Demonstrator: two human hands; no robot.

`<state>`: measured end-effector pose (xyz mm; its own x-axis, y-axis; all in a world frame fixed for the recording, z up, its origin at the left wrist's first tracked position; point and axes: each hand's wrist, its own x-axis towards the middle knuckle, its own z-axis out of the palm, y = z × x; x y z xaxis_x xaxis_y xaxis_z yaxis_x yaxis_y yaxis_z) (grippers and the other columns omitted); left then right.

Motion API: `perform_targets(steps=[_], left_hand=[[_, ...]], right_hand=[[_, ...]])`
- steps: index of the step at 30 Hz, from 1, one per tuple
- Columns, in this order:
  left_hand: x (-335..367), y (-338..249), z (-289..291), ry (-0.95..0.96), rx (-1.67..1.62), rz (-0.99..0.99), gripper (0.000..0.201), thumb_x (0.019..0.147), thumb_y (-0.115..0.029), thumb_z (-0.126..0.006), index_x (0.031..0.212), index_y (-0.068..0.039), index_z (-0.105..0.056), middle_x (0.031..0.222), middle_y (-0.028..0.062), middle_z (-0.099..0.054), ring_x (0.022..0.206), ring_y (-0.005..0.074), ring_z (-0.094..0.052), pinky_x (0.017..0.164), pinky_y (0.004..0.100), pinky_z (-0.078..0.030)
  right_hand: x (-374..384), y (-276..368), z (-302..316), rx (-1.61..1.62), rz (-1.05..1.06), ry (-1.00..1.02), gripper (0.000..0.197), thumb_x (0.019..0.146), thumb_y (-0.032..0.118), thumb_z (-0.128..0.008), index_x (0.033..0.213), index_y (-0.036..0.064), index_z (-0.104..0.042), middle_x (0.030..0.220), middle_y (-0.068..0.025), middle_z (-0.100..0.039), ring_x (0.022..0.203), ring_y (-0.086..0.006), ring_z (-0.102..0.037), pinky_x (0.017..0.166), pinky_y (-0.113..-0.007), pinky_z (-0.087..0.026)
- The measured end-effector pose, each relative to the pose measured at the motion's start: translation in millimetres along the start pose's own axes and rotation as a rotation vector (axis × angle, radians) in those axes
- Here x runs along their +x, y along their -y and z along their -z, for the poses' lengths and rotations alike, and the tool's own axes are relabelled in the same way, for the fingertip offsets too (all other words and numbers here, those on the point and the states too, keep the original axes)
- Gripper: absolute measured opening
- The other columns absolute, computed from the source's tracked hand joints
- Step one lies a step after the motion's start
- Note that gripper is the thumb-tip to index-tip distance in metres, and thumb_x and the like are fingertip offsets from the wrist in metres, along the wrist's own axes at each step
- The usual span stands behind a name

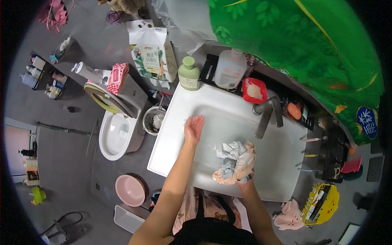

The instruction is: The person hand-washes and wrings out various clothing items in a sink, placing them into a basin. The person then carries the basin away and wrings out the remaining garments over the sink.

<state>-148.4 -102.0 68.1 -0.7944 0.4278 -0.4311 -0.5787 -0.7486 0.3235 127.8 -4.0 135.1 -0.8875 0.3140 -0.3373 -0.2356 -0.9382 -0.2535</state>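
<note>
A wad of cloth (239, 157), white, grey and pale peach, is bunched up over the water in the white sink (169, 151). My right hand (246, 182) grips it from below; most of its fingers are hidden by the folds. Over the left rim of the basin, my left hand (194, 128) is held with its fingers stretched out and nothing in them. The grey faucet (268, 116) stands beyond the cloth, toward the back right of the basin.
Along the back edge stand a green bottle (188, 74), a large clear bottle (230, 69) and a red dish (254, 90). A toilet (118, 132), a waste bin (152, 127) and a pink basin (130, 190) are on the left. A yellow basket (322, 204) is at right.
</note>
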Motion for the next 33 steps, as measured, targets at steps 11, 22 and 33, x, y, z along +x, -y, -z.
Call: perform_targets(steps=[11, 22, 33], left_hand=[[22, -45, -14, -0.304, 2.175, -0.943, 0.062, 0.082, -0.03, -0.05, 0.126, 0.009, -0.03, 0.134, 0.0264, -0.026, 0.126, 0.0366, -0.023, 0.103, 0.0437, -0.018], [-148, -84, 68, -0.656, 2.206, -0.714, 0.061, 0.085, -0.031, -0.041, 0.13, 0.007, -0.025, 0.138, 0.0226, -0.021, 0.13, 0.0326, -0.018, 0.106, 0.0413, -0.013], [-239, -129, 190, -1.485, 2.028, -0.221, 0.049, 0.087, -0.037, -0.038, 0.12, -0.002, -0.047, 0.134, 0.0192, -0.032, 0.126, 0.0329, -0.026, 0.101, 0.0513, -0.017]], right_hand=[[45, -19, -99, -2.098, 0.599, 0.297, 0.055, 0.072, 0.038, -0.056, 0.116, 0.0055, -0.046, 0.113, -0.0131, -0.049, 0.104, -0.028, -0.048, 0.092, -0.039, -0.037], [50, -67, -128, -2.104, 0.59, 0.51, 0.069, 0.077, 0.039, -0.054, 0.131, 0.0038, -0.027, 0.131, -0.0148, -0.033, 0.122, -0.0265, -0.031, 0.102, -0.033, -0.026], [21, -58, -145, -1.827, 0.662, 0.587, 0.078, 0.068, 0.038, -0.066, 0.128, 0.0069, -0.029, 0.124, -0.0112, -0.04, 0.113, -0.0229, -0.041, 0.094, -0.035, -0.034]])
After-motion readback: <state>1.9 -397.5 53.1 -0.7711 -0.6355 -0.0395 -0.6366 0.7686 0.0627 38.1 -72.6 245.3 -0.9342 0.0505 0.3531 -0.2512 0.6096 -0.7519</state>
